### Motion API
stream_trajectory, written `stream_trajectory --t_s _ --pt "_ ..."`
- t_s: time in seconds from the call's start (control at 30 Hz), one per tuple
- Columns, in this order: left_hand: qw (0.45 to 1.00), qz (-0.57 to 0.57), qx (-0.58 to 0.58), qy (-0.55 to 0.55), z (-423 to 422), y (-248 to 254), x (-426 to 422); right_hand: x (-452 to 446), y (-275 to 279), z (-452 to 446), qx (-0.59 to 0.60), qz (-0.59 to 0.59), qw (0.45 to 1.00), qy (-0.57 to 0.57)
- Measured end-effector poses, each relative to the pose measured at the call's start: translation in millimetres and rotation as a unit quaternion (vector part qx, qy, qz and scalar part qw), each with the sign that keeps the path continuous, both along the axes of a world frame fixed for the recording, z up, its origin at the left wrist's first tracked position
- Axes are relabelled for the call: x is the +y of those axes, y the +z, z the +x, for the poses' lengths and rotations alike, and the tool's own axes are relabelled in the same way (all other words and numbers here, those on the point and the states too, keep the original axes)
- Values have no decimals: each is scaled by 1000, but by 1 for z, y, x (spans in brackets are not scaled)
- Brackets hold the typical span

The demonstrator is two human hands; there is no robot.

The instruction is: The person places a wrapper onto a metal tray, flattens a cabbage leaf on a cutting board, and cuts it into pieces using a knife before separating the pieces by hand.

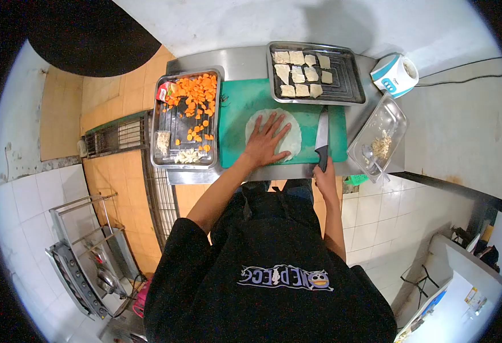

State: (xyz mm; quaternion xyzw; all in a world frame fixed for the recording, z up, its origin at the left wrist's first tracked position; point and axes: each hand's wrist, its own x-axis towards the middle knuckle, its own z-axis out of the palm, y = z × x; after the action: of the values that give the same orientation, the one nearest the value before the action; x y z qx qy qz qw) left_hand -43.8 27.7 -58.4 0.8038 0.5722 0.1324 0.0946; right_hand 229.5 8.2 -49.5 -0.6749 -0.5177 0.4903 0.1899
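Knife hndl (322, 154) part-hidden, R grip (327, 180)

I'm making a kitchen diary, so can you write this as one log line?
left hand: spread on round white sheet | right hand: gripping knife | sheet: on green board | carrot pieces: in left tray

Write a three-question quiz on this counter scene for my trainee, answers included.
1. The person's left grip lies spread on:
A) the white and teal plastic appliance
B) the thin round white sheet
C) the small red packet

2. True or false: the right grip holds the black-handled steel knife by its blade.

3. Fill in: from the person's viewpoint, the rectangular metal tray of orange carrot pieces is to the ____ of the green cutting board.

Key: 1 B; 2 false; 3 left
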Motion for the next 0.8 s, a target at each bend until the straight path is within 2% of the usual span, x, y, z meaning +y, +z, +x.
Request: stream_trajectory --t_s 0.07,0.17,0.27,0.33,0.47,0.53,0.57,0.63,0.7,0.8 --pt "1000 2 -3 3 -1 1 -1 -8 -12 2 61 -18 997 -34" --pt "1000 -5 -11 4 0 0 -1 -22 -3 -4 17 53 998 0" --pt "1000 -5 -21 1 -1 -6 1 -41 44 -21 -37 65 997 25" --pt "990 63 122 15 2 -15 2 -53 56 -27 -38 120 991 50" --pt "996 22 87 30 2 -15 3 -59 72 -42 -73 200 969 127" --pt "996 -13 9 88 0 2 2 -55 85 -48 -92 167 969 157" --pt "996 -14 11 87 -1 4 1 -52 91 -51 -110 134 967 188" --pt "994 -11 -14 110 -5 2 0 -48 96 -58 -115 148 961 205" --pt "995 -5 4 102 -10 -2 1 -43 100 -66 -121 162 954 222" --pt "994 1 47 96 -13 -10 2 -37 103 -76 -137 123 952 243"
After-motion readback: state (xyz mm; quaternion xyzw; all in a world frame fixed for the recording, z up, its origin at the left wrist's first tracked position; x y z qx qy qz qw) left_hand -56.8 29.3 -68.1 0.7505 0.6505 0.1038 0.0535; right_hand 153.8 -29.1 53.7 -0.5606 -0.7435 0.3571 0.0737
